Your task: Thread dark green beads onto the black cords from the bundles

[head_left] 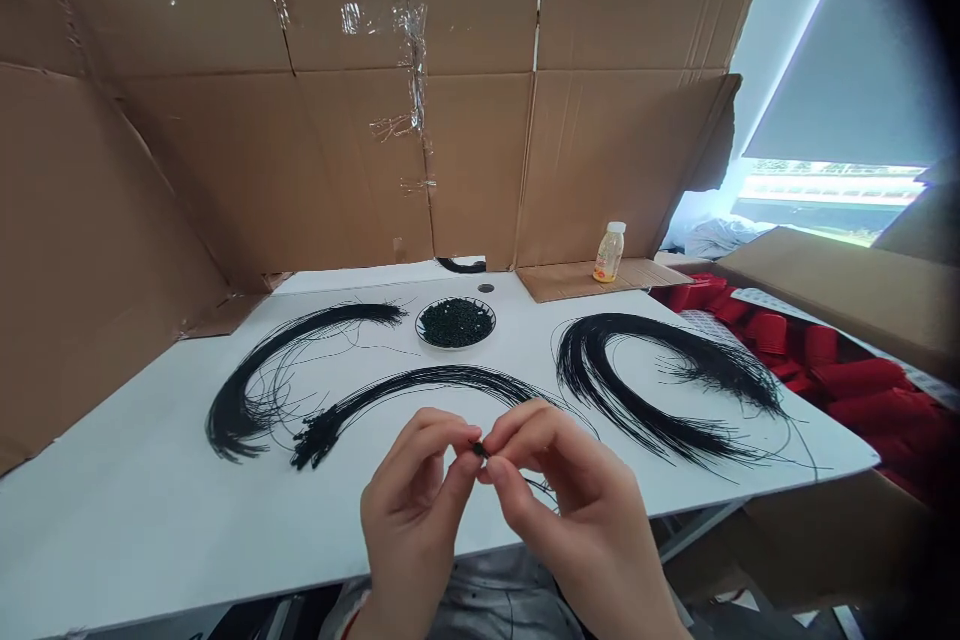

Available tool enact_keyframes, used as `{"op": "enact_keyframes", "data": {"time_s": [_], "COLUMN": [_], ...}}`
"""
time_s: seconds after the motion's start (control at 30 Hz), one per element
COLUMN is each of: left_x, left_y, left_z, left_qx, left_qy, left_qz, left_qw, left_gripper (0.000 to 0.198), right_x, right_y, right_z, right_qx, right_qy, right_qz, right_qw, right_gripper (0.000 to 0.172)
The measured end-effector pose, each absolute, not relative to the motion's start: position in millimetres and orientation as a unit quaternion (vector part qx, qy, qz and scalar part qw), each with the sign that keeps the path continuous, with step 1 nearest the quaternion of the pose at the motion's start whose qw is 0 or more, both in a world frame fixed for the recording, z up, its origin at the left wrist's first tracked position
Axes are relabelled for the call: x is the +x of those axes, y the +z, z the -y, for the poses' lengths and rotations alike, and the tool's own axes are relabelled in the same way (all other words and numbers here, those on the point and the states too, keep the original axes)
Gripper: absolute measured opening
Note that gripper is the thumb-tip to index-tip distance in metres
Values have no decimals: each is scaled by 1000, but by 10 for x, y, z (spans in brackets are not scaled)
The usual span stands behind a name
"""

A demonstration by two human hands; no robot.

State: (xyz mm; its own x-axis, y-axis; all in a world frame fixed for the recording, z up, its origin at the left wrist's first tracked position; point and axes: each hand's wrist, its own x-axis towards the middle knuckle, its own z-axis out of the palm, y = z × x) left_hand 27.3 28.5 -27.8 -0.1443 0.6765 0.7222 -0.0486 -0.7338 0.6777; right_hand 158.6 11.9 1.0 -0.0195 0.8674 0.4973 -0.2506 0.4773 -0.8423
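Note:
My left hand (416,505) and my right hand (574,500) meet over the front of the white table, thumb and fingers of each closed in a pinch. Between their fingertips is a small dark piece (478,448), mostly covered, so its kind is unclear. Thin black cord (541,488) shows beside my right hand; whether it joins the piece I cannot tell. Just beyond my hands a curved bundle of black cords (420,378) lies with small dark pieces at its left end. A round dish (420,338) farther back holds many small dark green-black pieces (457,320).
Other black cord bundles lie curved at the left (244,390) and right (600,370) of the white table (150,510). Cardboard walls (337,150) stand behind and left. A small white-capped bottle (610,253) stands on a cardboard flap. Red rolls (862,380) fill a box at right.

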Motion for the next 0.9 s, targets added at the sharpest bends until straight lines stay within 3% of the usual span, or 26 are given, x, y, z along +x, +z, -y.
{"op": "enact_keyframes", "data": {"time_s": [0.4,0.9], "left_x": [238,224], "left_y": [-235,-230], "left_z": [-261,-235], "left_qx": [536,518], "left_qy": [654,644], "left_qz": [-290,-287], "left_qw": [447,485], "left_gripper": [6,6], "right_x": [1626,1707], "right_y": [3,19], "right_z": [-150,-165], "right_qx": [-269,-272], "right_qy": [203,214], "right_qz": [685,712], "right_qw": [646,611], "right_gripper": [23,19]}}
